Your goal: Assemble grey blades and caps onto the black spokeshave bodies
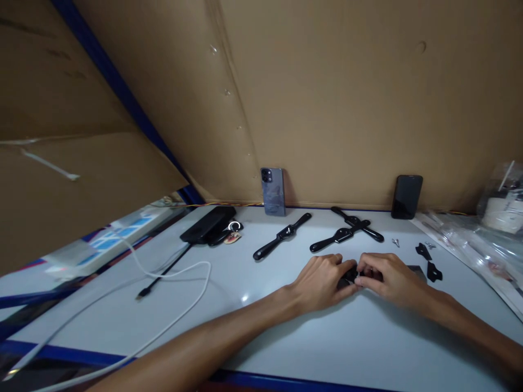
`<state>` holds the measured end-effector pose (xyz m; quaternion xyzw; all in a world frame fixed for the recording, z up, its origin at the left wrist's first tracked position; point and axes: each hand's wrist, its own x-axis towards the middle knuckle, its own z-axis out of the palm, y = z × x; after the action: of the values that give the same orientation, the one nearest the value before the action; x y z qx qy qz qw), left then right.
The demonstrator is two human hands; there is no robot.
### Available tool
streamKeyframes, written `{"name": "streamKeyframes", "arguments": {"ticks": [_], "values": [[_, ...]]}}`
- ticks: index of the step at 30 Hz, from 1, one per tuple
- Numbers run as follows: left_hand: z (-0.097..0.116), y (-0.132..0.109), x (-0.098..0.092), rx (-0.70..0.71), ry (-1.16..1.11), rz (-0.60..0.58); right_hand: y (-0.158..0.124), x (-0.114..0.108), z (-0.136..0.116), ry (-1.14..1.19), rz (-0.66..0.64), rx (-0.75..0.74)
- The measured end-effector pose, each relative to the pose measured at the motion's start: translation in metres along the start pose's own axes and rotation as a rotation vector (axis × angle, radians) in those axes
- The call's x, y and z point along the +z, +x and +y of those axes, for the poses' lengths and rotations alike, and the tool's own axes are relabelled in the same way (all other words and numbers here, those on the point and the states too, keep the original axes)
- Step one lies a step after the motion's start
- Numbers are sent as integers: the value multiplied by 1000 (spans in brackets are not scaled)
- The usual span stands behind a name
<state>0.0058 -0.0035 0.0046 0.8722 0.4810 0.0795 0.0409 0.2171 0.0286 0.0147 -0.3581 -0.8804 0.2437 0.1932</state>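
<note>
My left hand (322,279) rests on the table with its fingers closed on a black spokeshave part (347,277), which is mostly hidden under them. At the other side of that part, my right hand (386,279) pinches with thumb and forefinger around a small silvery screw, only partly visible. Beyond my hands lie two black spokeshaves (342,235) crossed over each other. Another spokeshave (288,233) lies to the left, with a silvery screw at its middle. Right of my right hand are two black cap plates (435,271) and loose thumb screws (395,243). A dark flat piece (417,270) shows behind my right wrist.
A grey-blue phone (273,191) and a black phone (407,197) lean against the cardboard wall (347,109). At left are a black case (208,224) and a white cable (180,318) looping over the table. Clear plastic bags (476,245) cover the right side.
</note>
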Motion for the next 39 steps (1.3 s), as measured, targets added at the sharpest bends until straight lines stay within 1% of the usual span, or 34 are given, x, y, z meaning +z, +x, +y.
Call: {"name": "streamKeyframes", "arguments": {"ticks": [4, 6, 7, 10, 12, 17, 19, 23, 24, 26, 28, 30, 32, 34, 36, 39], "values": [[0, 0, 1, 0, 6, 6, -3, 15, -2, -177, 79, 9], [0, 1, 1, 2, 6, 14, -4, 19, -4, -187, 106, 2], [0, 1, 1, 4, 6, 15, -4, 20, -4, -152, 104, -7], [0, 1, 1, 9, 4, 15, -2, 17, -2, 18, 76, -43], [0, 1, 0, 7, 1, 14, -1, 13, 1, 63, 72, -74], [0, 0, -2, -3, -10, 6, -1, 8, 7, -41, 134, -94], [0, 0, -2, -7, -17, -2, -2, 7, 6, -32, 136, -95], [-2, -1, 0, -13, -23, -7, 0, 3, 4, 90, 157, -79], [-3, -2, 1, -13, -22, -1, 1, 1, 5, 90, 176, -66], [-5, -2, 4, -9, -25, 16, 0, -3, 7, 18, 201, -64], [-7, -2, 6, 1, -34, 27, -3, -7, 9, -105, 170, -99], [-8, -2, 7, 9, -38, 26, -6, -10, 11, -205, 94, -135], [-8, -2, 7, 8, -36, 18, -8, -14, 12, -262, 10, -157], [-8, -2, 7, 4, -36, 13, -9, -16, 13, -287, -39, -176], [-8, -2, 7, 2, -41, 15, -8, -16, 14, -292, -51, -182], [-9, -2, 7, 7, -46, 25, -7, -13, 15, -282, -30, -162]]}}
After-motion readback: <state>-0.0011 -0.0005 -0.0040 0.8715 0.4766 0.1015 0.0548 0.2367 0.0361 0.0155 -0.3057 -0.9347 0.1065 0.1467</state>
